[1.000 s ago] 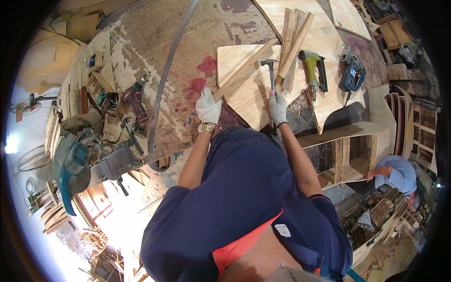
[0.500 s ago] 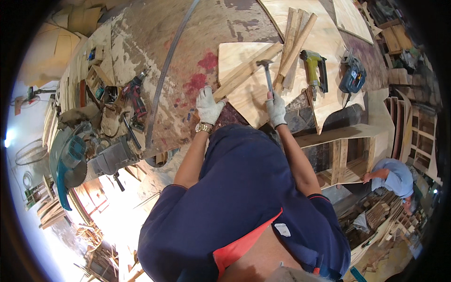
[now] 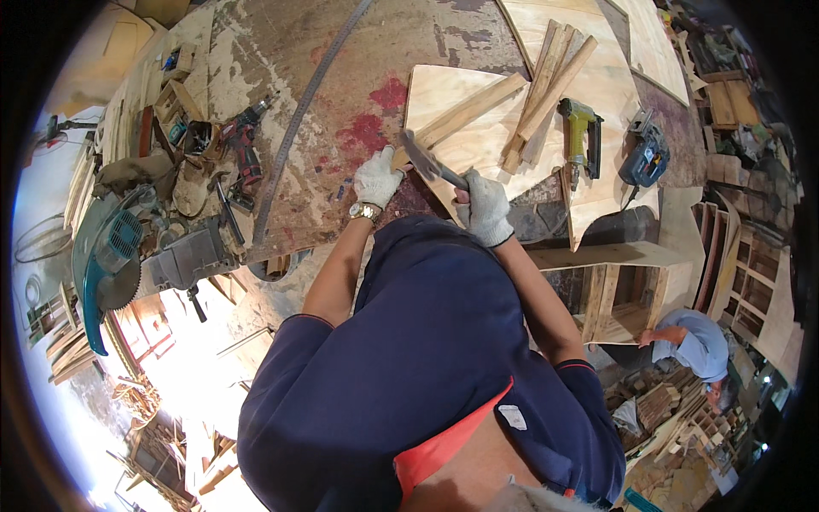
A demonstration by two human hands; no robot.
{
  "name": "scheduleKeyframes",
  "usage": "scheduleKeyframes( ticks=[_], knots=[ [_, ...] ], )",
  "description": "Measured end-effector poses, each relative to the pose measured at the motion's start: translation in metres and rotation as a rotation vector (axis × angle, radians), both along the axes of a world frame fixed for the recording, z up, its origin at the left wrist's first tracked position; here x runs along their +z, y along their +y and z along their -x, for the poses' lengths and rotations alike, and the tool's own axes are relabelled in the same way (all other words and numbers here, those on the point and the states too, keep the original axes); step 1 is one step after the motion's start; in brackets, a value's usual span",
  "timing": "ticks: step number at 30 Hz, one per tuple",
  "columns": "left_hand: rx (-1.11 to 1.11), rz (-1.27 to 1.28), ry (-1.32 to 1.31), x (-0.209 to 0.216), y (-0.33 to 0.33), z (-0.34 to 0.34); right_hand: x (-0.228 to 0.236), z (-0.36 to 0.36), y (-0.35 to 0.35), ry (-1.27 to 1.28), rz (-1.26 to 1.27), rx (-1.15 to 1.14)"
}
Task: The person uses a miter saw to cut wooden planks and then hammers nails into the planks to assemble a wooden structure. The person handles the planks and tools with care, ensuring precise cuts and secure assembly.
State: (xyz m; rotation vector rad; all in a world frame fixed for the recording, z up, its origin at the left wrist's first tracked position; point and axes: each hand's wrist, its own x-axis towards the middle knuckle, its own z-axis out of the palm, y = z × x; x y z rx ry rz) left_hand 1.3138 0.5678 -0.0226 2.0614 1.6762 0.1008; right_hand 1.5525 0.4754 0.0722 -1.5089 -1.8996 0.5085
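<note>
My right hand (image 3: 488,209), in a white knit glove, is wrapped round the handle of a hammer (image 3: 452,177). The hammer lies slanted, its blurred head over the near end of a wooden strip (image 3: 469,111). That strip rests diagonally on a pale plywood sheet (image 3: 439,84). My left hand (image 3: 378,179), gloved too and with a watch at the wrist, is closed at the strip's near end, thumb beside it. Part of that end is hidden by the hammer and the fingers.
Several wooden strips (image 3: 559,85) lie crossed further right, next to a green nail gun (image 3: 580,136) and a jigsaw (image 3: 644,154). Left are a metal ruler (image 3: 299,136), a cordless drill (image 3: 245,154) and a circular saw (image 3: 119,243). Another person (image 3: 695,341) bends beside a wooden frame (image 3: 601,299).
My right hand has swung the hammer down and left, from upright over the sheet to the strip's near end. My left hand stays at that end. The whole view has shifted slightly.
</note>
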Motion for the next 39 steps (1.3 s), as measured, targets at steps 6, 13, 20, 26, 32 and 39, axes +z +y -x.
scheduleKeyframes(
  ticks=[6, 13, 20, 26, 32, 39],
  knots=[
    [0.002, -0.032, 0.033, 0.005, 0.000, -0.002, -0.014, -0.016, 0.012, -0.342, 0.617, -0.303],
    [0.001, 0.020, 0.040, 0.006, 0.002, -0.003, -0.024, -0.006, -0.007, -0.154, 0.355, -0.257],
    [0.010, 0.016, -0.025, 0.012, 0.000, 0.002, -0.056, -0.008, -0.013, -0.210, 0.557, -0.231],
    [-0.089, 0.373, -0.289, 0.016, -0.009, 0.028, -0.036, -0.013, -0.029, -0.035, 0.594, -0.364],
    [0.116, 1.057, -0.494, 0.026, -0.027, 0.090, -0.031, -0.024, -0.038, 0.141, 0.514, -0.539],
    [0.374, 1.131, -0.481, 0.013, -0.075, 0.123, -0.005, -0.030, -0.005, 0.206, 0.412, -0.539]
  ],
)
